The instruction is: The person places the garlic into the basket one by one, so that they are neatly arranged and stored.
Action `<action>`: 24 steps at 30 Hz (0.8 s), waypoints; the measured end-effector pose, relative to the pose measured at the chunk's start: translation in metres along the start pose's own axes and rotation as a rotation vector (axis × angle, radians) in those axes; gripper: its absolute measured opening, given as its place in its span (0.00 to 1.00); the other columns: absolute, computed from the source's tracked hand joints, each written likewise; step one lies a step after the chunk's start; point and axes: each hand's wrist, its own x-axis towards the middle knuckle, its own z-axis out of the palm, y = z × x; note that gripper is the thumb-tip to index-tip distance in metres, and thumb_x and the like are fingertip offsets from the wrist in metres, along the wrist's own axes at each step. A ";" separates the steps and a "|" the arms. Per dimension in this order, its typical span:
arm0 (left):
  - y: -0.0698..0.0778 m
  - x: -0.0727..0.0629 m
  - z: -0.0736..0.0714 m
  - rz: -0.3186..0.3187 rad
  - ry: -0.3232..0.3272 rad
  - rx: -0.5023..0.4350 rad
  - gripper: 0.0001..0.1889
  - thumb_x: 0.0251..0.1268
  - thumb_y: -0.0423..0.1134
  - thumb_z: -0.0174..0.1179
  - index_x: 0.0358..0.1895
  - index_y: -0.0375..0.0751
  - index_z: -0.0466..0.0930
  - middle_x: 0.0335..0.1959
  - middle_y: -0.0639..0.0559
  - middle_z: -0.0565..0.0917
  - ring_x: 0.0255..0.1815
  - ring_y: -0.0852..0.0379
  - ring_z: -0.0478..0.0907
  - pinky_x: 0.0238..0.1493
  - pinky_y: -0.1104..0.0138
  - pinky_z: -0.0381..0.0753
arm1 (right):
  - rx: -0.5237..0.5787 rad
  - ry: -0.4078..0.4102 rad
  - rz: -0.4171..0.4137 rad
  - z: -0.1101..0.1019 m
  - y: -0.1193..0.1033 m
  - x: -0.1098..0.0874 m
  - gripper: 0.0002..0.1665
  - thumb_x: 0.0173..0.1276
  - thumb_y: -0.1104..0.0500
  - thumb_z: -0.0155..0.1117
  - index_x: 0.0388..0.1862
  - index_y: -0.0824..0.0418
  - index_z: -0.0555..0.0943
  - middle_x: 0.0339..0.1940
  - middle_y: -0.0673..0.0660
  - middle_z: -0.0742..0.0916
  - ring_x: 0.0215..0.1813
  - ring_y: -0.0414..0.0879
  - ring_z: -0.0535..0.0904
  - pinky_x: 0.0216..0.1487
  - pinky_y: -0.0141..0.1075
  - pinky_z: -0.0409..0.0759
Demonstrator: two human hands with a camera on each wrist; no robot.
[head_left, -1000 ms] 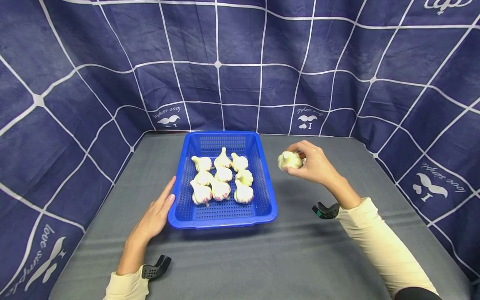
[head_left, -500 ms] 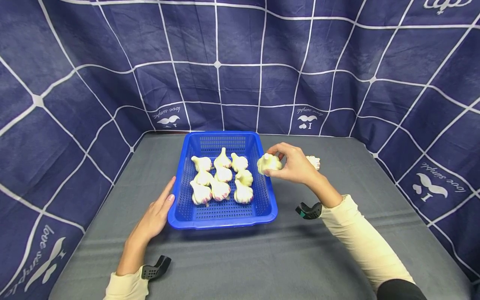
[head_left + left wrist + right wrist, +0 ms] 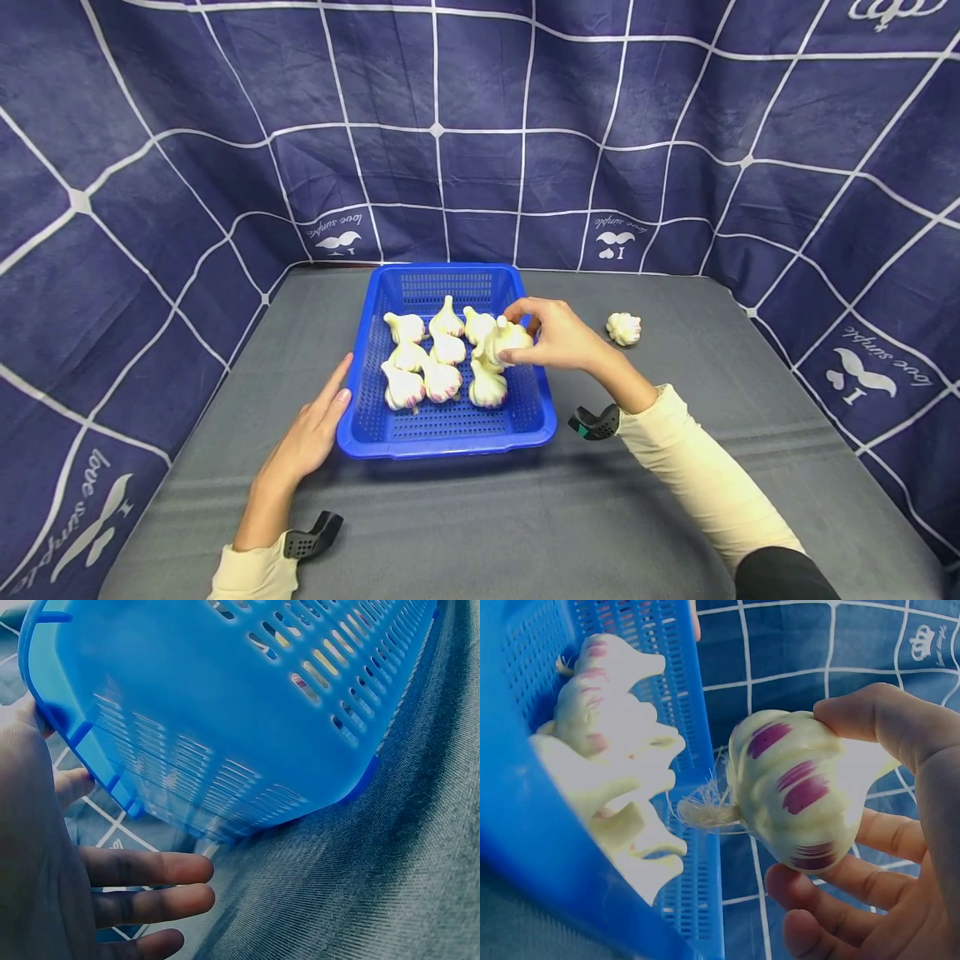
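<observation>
A white garlic bulb (image 3: 784,787) with purple streaks and a stringy root is gripped between the thumb and fingers of my right hand (image 3: 564,336). In the head view that bulb is over the right side of a blue plastic basket (image 3: 442,446), overlapping the bulbs beneath it. Several more garlic bulbs (image 3: 404,387) lie inside the basket in loose rows. My left hand (image 3: 309,427) rests at the basket's left rim with its fingers extended. The left wrist view shows the thumb and a finger at the rim and the other fingers (image 3: 154,868) straight beside the slotted wall.
One more garlic bulb (image 3: 623,329) lies on the grey cloth (image 3: 465,525) to the right of the basket. A dark blue curtain (image 3: 480,167) with white grid lines encloses the back and both sides.
My right hand has carried its garlic bulb leftward from beside the basket to over it, uncovering the bulb on the cloth. The left hand and basket have stayed put.
</observation>
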 end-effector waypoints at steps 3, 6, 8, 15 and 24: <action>0.000 0.000 0.000 0.000 -0.002 -0.001 0.29 0.82 0.49 0.34 0.81 0.51 0.45 0.75 0.34 0.59 0.69 0.27 0.62 0.64 0.34 0.59 | 0.000 -0.045 -0.024 0.004 -0.003 0.004 0.26 0.49 0.54 0.79 0.46 0.63 0.84 0.38 0.53 0.86 0.31 0.47 0.80 0.29 0.35 0.77; 0.000 0.000 -0.001 -0.001 -0.001 -0.001 0.29 0.82 0.49 0.34 0.81 0.51 0.45 0.75 0.34 0.59 0.69 0.27 0.62 0.64 0.34 0.59 | -0.003 -0.116 -0.062 0.008 -0.005 0.009 0.26 0.51 0.54 0.78 0.48 0.63 0.83 0.39 0.53 0.86 0.33 0.45 0.80 0.31 0.35 0.78; 0.000 0.000 -0.001 0.000 -0.004 -0.005 0.29 0.82 0.49 0.34 0.81 0.51 0.45 0.75 0.35 0.58 0.70 0.28 0.61 0.65 0.34 0.58 | -0.001 -0.172 -0.088 0.011 -0.006 0.012 0.26 0.52 0.54 0.78 0.49 0.63 0.83 0.40 0.52 0.86 0.33 0.44 0.80 0.33 0.35 0.78; 0.001 0.001 -0.001 -0.002 -0.006 -0.011 0.29 0.82 0.49 0.34 0.81 0.52 0.45 0.76 0.36 0.57 0.71 0.29 0.59 0.66 0.34 0.57 | -0.022 -0.342 -0.138 0.025 -0.010 0.021 0.24 0.57 0.52 0.76 0.50 0.60 0.82 0.40 0.49 0.85 0.33 0.42 0.80 0.37 0.33 0.78; 0.001 0.000 -0.001 -0.011 -0.011 -0.010 0.29 0.82 0.49 0.34 0.81 0.51 0.44 0.76 0.35 0.57 0.71 0.28 0.59 0.66 0.34 0.56 | 0.005 -0.537 -0.162 0.044 -0.024 0.032 0.24 0.59 0.53 0.75 0.50 0.63 0.81 0.37 0.49 0.84 0.31 0.41 0.79 0.36 0.30 0.77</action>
